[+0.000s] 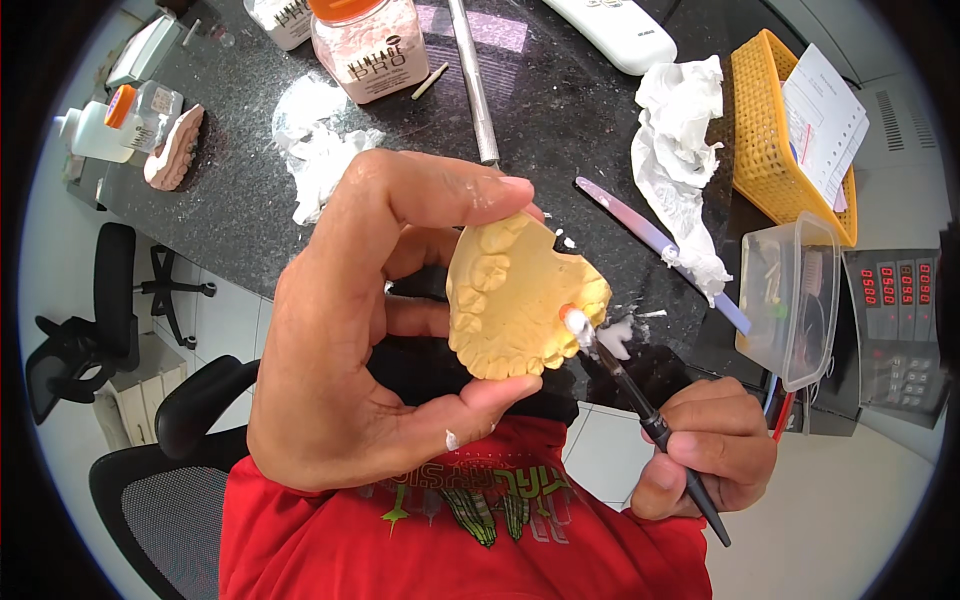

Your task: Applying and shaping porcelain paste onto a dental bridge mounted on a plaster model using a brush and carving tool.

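Black speckled bench point(240, 120), cluttered, under bright light; white tiled floor point(225, 315) beyond its edge. Yellow dental cast point(515, 300) is off the bench, held up in front of me, tooth side facing me. My left hand point(330, 330) grips it by the rim: thumb on the near edge, forefinger on the far edge, other fingers partly hidden behind. Risk: a slack pinch lets the cast turn or drop; chipped teeth would be the likely cost.

At the cast's right side, white paste point(580, 325) meets the brush tip beside a small orange-red spot point(566, 311). Right hand point(715, 450) holds the black brush point(650, 420) mid-handle, fingers closed around it. Judgement: too much pressure, or a jog from either hand, could drag the paste off the spot or smear it over neighbouring teeth. Overly wet paste could slump; tissue is near if so.

White fleck point(452, 440) on my left thumb: could transfer to the cast if the grip shifts.

Farther out: purple spatula point(635, 222), crumpled tissue point(680, 120), orange-lidded powder jar point(370, 50). Jar lies well apart from the brush; low contamination risk, I judge.
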The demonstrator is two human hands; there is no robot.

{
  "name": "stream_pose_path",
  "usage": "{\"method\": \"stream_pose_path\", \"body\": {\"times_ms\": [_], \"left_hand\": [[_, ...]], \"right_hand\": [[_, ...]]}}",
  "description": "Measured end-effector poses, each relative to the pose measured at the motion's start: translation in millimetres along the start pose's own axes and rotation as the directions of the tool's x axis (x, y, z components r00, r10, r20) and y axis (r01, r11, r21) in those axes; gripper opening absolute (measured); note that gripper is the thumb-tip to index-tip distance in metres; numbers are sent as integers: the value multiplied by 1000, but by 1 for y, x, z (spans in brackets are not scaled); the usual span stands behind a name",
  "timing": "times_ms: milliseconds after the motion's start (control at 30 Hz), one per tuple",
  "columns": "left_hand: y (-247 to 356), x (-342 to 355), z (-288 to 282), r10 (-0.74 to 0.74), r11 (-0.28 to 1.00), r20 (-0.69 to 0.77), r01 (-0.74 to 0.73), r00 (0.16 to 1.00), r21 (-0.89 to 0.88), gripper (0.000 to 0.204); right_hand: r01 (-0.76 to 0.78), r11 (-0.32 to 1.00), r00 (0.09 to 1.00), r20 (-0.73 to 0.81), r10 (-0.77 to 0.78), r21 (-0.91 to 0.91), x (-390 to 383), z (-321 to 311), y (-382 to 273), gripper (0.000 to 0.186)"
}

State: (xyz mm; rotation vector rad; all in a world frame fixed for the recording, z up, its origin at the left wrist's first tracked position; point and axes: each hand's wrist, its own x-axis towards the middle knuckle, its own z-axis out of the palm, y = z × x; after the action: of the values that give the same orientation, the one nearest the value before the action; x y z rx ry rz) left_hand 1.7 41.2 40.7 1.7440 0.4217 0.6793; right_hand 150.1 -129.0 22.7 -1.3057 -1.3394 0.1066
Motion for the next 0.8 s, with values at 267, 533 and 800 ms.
{"method": "stream_pose_path", "body": {"times_ms": [267,533,800], "left_hand": [[0,0,0,-5,1000,0,5,1000,5,74],[0,-1,0,-4,1000,8,5,1000,-17,74],[1,0,0,-2,1000,7,2,1000,-7,74]], "right_hand": [[-1,1000,1000,12,1,-7,1,-1,0,29],[13,1000,1000,-5,-13,21,0,-1,2,29],[29,999,999,-35,-28,20,-1,0,2,27]]}}
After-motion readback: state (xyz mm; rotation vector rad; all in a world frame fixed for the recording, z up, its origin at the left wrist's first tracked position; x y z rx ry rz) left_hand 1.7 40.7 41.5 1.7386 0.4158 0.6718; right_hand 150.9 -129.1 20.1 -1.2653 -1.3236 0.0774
